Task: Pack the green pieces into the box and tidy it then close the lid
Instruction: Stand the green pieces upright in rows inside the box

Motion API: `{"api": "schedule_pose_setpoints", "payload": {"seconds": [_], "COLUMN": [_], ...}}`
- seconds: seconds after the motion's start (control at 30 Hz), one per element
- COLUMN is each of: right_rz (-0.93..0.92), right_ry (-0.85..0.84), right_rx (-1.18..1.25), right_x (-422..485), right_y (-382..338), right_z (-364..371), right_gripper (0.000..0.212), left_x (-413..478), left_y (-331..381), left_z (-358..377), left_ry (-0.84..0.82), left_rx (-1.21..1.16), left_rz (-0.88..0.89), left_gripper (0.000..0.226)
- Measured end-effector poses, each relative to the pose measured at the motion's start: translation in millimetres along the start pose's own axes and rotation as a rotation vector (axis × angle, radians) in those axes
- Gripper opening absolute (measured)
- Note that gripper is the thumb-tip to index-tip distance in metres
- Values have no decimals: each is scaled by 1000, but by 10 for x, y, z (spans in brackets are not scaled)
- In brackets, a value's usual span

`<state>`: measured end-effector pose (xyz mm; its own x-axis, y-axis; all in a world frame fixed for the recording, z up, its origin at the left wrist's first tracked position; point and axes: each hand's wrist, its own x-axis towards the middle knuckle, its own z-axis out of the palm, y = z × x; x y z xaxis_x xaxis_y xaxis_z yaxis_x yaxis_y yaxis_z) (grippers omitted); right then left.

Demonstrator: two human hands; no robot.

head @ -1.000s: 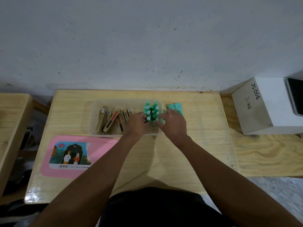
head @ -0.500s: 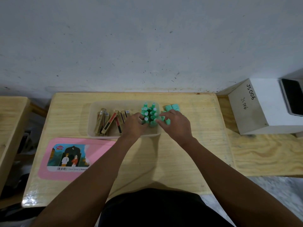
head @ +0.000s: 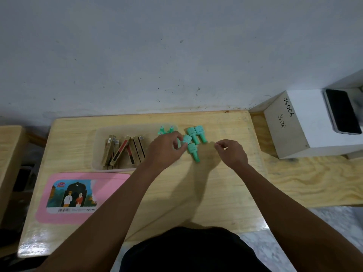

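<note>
Just past the clear tray's (head: 98, 154) right end, we pinch one green bottle (head: 186, 139) in our left hand (head: 166, 149), thumb against fingertips, likely to lay it beside the three bottles (head: 193, 152) lying on the table (head: 196, 193), while our right hand (head: 233, 153) hovers nearby, fingers loosely curled, empty.

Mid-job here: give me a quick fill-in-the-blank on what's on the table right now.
1. A small teal plastic bottle is pinched in the grip of the person's ____.
2. Right of the clear plastic tray, ____ more teal bottles lie flat on the wooden table.
3. The black phone lies on the white box marked ____.
4. The flat plastic lid with a picture label is ____.
Missing: left hand; three; JS006; pink.
</note>
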<state>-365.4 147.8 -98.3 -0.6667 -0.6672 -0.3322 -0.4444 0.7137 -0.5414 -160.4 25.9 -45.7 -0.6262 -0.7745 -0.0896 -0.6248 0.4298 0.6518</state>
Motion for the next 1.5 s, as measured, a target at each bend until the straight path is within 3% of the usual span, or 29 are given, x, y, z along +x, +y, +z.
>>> {"api": "schedule_pose_setpoints", "payload": {"seconds": [0.23, 0.33, 0.53, 0.67, 0.83, 1.07, 1.33, 1.5], "right_rz": [-9, -10, -67, -123, -68, -32, -76, -233], "right_ry": [-122, -157, -181, -185, -134, -25, 92, 72], "right_rx": [18, -19, -103, -153, -90, 202, 355, 388], "right_x": [285, 405, 563, 586, 608, 566, 468, 309], "right_y": [-26, -66, -80, -54, 44, 154, 87, -82], "right_z": [98, 141, 208, 201, 149, 43, -229, -356], "right_gripper": [24, 26, 37, 33, 30, 27, 23, 23], "left_x": [309, 487, 783, 908, 984, 1025, 906, 756], "left_y": [501, 604, 684, 643, 566, 485, 470, 418], "left_z": [695, 861, 878, 908, 914, 879, 430, 22], "left_ry": [-168, -205, -428, -499, -509, -404, -56, -41], "left_rx": [119, 299, 939, 1020, 1055, 828, -57, -269], "left_rz": [-126, -180, -32, 27, 130, 155, -175, -231], "left_gripper": [39, 32, 25, 16, 20, 22, 31, 31]}}
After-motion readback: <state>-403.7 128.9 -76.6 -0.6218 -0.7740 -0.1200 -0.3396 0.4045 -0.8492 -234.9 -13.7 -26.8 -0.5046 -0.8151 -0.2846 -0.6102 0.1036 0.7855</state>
